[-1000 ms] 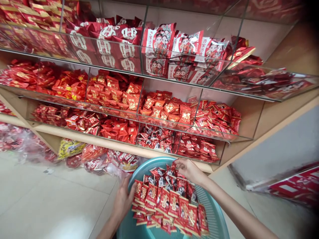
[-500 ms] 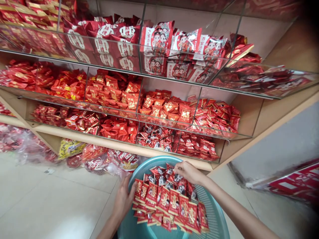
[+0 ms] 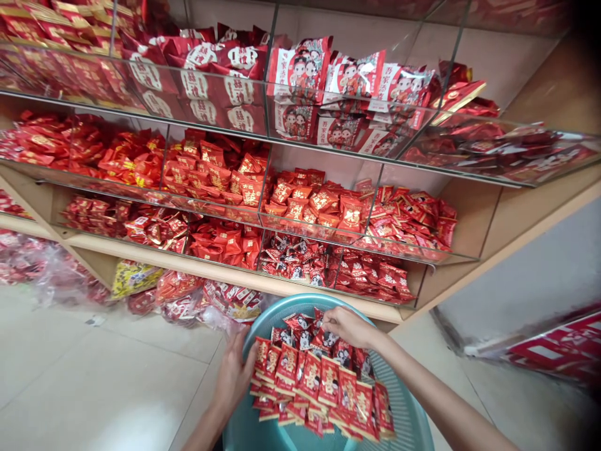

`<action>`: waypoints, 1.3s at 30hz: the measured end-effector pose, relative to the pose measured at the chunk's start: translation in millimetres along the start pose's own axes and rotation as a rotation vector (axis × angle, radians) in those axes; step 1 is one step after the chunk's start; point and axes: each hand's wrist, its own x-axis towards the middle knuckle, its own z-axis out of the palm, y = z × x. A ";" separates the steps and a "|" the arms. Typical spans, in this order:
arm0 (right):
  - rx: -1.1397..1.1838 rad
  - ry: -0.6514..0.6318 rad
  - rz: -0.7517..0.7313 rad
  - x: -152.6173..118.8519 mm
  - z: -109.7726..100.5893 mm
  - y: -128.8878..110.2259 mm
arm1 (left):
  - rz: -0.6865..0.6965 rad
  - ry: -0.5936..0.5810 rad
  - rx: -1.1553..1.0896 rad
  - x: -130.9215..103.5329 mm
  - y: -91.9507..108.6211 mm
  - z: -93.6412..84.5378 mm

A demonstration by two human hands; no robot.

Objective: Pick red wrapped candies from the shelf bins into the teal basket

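Observation:
A teal plastic basket (image 3: 416, 401) stands on the floor against the shelf's base. Small red candy packets with gold lettering (image 3: 310, 376) lie piled in its front part. Behind these are red packets with black-and-white figures (image 3: 305, 340). My left hand (image 3: 231, 373) is curled over the basket's left rim, its thumb on the inner side beside the gold-lettered packets. Over the back of the pile, my right hand (image 3: 350, 326) has its fingers pinched together at a red candy packet (image 3: 325, 340); the fingertips are partly hidden.
A wooden shelf (image 3: 277, 283) with clear dividers rises in front, filled with red packets (image 3: 220, 169). Larger white-and-red bags (image 3: 300, 69) sit on the upper tier. Plastic sacks (image 3: 181, 300) and a yellow bag (image 3: 135, 277) lie at its foot. Red panels (image 3: 554, 344) lean at the right.
My right hand has shifted slightly left over the packets, its fingers still pinched. My left hand stays on the rim. The view has moved a little.

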 end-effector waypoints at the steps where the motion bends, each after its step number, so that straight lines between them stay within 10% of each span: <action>1: 0.036 0.014 -0.017 -1.6 -1.8 -1.2 | 0.009 0.021 0.009 0.7 2.5 -1.4; 5: 0.408 0.103 -0.045 -10.5 -7.1 -13.7 | 0.058 0.116 -0.029 5.9 26.8 -3.3; 13: 0.958 0.219 0.127 -24.6 14.2 -33.1 | -0.200 -0.425 -0.733 23.0 96.4 21.4; 26: 0.849 0.277 0.271 -54.3 38.3 28.5 | 0.275 -0.659 -0.261 68.9 104.7 39.4; 39: 0.888 0.275 0.243 -57.0 46.8 31.9 | 0.512 -0.809 0.068 78.9 120.2 57.6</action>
